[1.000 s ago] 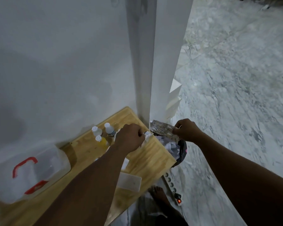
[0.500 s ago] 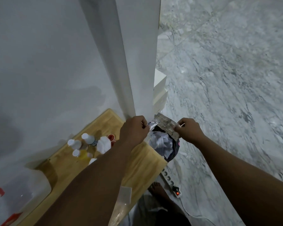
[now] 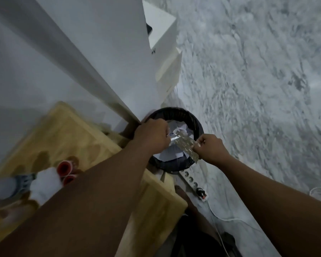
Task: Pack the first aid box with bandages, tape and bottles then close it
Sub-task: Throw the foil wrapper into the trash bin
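Note:
Both hands hold a silvery foil strip over a black waste bin. My left hand pinches the strip's upper left end, and my right hand grips its lower right end. On the wooden table at the left, blurred, lie a white roll, red-capped items and a white bottle with a grey label. The first aid box is out of view.
The bin holds crumpled white paper and stands on the marble floor beside the table's corner. A white pillar rises behind it. A power strip with a cable lies on the floor below the bin.
The view has swung right and down, so the bin now sits in the middle. Both hands have carried the foil strip from the table corner to above the bin. The box has left the view.

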A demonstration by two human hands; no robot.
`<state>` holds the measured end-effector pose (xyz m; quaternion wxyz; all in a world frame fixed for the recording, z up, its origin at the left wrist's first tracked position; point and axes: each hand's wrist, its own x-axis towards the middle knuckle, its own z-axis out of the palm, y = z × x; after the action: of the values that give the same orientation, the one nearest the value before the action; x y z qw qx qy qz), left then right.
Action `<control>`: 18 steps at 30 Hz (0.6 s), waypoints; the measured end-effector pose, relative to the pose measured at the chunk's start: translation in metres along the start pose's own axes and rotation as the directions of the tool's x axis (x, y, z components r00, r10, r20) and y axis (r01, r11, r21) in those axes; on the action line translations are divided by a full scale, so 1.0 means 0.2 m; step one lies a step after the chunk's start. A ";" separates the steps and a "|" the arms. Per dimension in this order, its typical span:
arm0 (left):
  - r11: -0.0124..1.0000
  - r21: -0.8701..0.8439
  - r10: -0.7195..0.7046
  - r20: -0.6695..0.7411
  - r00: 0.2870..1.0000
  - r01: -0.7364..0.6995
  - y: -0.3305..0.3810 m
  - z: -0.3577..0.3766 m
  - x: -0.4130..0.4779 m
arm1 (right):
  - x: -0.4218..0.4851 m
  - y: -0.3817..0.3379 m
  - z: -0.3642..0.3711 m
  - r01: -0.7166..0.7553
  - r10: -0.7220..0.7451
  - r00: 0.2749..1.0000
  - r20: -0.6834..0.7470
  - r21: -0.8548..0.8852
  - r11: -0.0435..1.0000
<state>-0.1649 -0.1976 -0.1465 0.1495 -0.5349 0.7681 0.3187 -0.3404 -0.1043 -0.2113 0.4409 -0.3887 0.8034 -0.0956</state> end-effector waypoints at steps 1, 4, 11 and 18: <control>0.999 0.033 0.006 0.033 0.999 -0.007 0.00 0.04 0.06 | 0.05 0.03 0.03 -0.010 0.010 1.000 0.008 -0.006 1.000; 0.996 0.085 0.014 0.133 0.991 -0.025 -0.02 0.17 0.23 | 0.20 0.13 0.13 -0.037 0.037 0.999 0.018 0.002 0.999; 0.991 0.134 -0.034 0.203 0.979 0.007 -0.11 0.40 0.45 | 0.41 0.23 0.33 -0.099 0.098 0.994 0.039 0.046 0.994; 0.990 0.138 -0.054 0.217 0.975 0.024 -0.14 0.48 0.53 | 0.47 0.26 0.38 -0.078 0.068 0.994 0.087 0.122 0.989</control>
<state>-0.1901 -0.2188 -0.2896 0.2759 -0.5001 0.7557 0.3204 -0.3381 -0.1206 -0.3422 0.5006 -0.3342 0.7904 -0.1136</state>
